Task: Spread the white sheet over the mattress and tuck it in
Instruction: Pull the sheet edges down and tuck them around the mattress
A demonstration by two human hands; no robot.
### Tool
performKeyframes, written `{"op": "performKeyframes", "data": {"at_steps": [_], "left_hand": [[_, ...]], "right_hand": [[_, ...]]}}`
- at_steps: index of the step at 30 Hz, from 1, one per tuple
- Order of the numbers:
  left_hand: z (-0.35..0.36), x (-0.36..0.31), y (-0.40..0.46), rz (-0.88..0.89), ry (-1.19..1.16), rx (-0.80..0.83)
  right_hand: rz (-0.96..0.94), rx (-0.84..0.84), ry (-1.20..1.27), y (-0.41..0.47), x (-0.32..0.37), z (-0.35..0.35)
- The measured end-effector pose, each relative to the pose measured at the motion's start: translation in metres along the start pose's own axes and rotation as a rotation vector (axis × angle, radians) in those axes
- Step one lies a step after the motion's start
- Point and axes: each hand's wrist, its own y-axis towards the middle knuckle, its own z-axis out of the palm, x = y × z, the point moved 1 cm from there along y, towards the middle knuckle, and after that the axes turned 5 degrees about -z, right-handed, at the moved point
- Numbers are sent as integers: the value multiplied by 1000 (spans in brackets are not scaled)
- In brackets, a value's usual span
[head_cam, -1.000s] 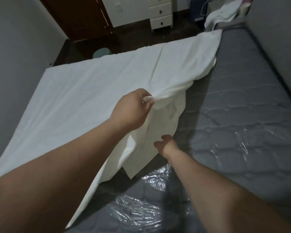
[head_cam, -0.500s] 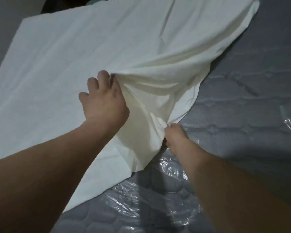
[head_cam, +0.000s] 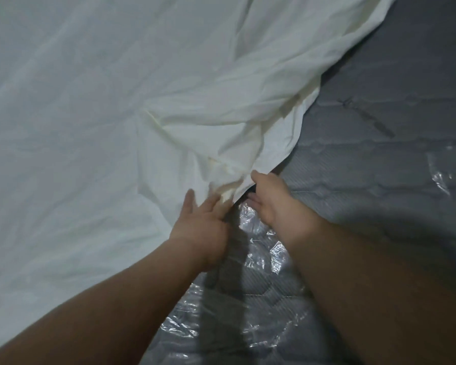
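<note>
No legible text, label, brand, number or sign is found anywhere in the head view. The white sheet (head_cam: 95, 122) carries no print or tag that can be read. The grey quilted mattress (head_cam: 385, 122) and its clear plastic wrapping (head_cam: 261, 264) show stitching and glare only, with no readable marking.

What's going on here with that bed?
A person is making it. Both hands meet at a bunched fold of the white sheet: the left hand reaches into the fold and the right hand takes hold of its edge. The sheet covers the left side only; the grey mattress, partly under clear plastic wrap, lies bare on the right.
</note>
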Motion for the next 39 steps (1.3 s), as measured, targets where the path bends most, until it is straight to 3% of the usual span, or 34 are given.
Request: {"op": "performKeyframes", "data": {"at_steps": [3, 8, 10, 13, 15, 17, 21, 25, 29, 33, 36, 39], "left_hand": [[-9, -3, -2, -100, 92, 32], [-33, -2, -7, -419, -104, -63], [-43, -10, -10, -479, -152, -63], [-59, -39, -12, -361, -194, -121], [-68, -71, -12, -185, -242, -186], [-76, -107, -11, -67, -318, -196], [-77, -171, -7, -9, -320, -119], [-87, -208, -7, 38, -318, -163], [-120, -245, -11, 121, -398, -151], [-160, -312, -22, 223, -548, -134], [-176, -381, -37, 331, -669, -27], [-170, -452, -62, 442, -772, 110]], "right_hand": [[-36, 82, 247, -28, 20, -26], [-200, -155, 456, -54, 81, -125], [-257, -158, 616, -63, 105, -174], [-225, -87, 793, -69, 110, -232], [-156, -135, 708, -86, 99, -248], [-38, -36, 592, -107, 83, -250], [18, 149, 227, -157, 64, -243], [-36, 251, 316, -182, 68, -274], [-51, -20, 457, -176, 76, -353], [-125, -295, 437, -183, 65, -448], [-174, -545, 169, -196, 50, -517], [-123, -685, -136, -209, 28, -576]]}}
